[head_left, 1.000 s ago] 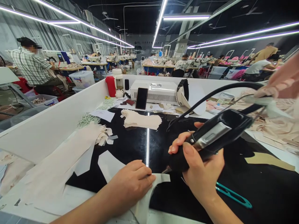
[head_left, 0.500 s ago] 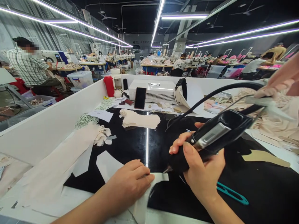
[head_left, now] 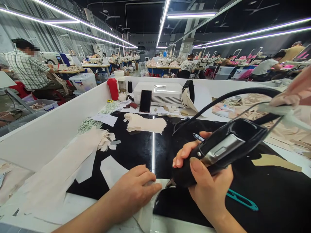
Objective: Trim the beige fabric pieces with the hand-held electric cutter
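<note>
My right hand point(head_left: 210, 181) is wrapped round a black corded power tool point(head_left: 223, 150) with a silver plate on its side. The tool slants down to the left, and its narrow metal tip point(head_left: 170, 183) meets the edge of a pale fabric strip point(head_left: 147, 210). My left hand point(head_left: 136, 187) presses on this strip, thumb and fingers together at its upper end, just left of the tip. Part of the strip is hidden under that hand. Beyond the left hand lies a white pattern piece point(head_left: 111, 170) on the black work surface point(head_left: 179, 207).
A teal slotted tool point(head_left: 243, 199) and a tan pattern piece point(head_left: 275, 161) lie to the right. Stacked pale fabric point(head_left: 145, 123) and a phone point(head_left: 145, 101) are ahead, before a white vented box point(head_left: 157, 92). At upper right, a blurred hand-like shape point(head_left: 291, 95) is by the cord.
The tool's tip has shifted a little left, closer to my left thumb, and its rear end has moved right. The fabric's short end right of the tip no longer shows. My left hand barely moved.
</note>
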`<state>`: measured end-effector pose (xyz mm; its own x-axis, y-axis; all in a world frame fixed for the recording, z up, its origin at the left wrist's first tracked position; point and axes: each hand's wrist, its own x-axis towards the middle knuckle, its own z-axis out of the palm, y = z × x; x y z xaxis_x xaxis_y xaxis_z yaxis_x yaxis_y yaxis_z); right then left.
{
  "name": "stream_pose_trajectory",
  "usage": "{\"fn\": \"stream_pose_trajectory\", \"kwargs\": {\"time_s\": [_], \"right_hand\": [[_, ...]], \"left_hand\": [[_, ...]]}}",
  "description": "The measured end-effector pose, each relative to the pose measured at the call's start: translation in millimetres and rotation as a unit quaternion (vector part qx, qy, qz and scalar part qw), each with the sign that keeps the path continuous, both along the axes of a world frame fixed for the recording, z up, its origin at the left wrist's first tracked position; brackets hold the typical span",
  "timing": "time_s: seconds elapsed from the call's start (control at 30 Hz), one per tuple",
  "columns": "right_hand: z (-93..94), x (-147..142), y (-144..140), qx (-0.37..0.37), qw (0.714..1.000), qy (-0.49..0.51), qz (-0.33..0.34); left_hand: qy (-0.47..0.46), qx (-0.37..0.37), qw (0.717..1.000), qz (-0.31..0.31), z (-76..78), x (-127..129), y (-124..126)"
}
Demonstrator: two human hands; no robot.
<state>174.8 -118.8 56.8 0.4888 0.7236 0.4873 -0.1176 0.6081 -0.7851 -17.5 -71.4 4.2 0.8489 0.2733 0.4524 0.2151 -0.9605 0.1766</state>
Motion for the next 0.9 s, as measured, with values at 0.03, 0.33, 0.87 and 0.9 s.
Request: {"fn": "stream_pose_trajectory", "kwargs": {"time_s": [0.03,0.33,0.87,0.9], "right_hand": [[-0.2,0.1,0.3,0.001,1.000,0.000,0.001],[0.7,2.4,-0.4,-0.003,1.000,-0.015,-0.004],[1.2,9.1,-4.0,-0.001,0.999,-0.014,-0.039],[1.5,8.9,-3.8,-0.002,0.999,-0.013,-0.040]], "left_hand": [[-0.001,-0.001,1.000,0.001,0.1,0.0,-0.1],[-0.008,0.003,1.000,0.006,3.8,1.1,-0.5],[0.006,0.007,1.000,0.004,-0.1,-1.2,1.2],[0.008,0.009,1.000,0.004,-0.4,-1.3,1.5]]}}
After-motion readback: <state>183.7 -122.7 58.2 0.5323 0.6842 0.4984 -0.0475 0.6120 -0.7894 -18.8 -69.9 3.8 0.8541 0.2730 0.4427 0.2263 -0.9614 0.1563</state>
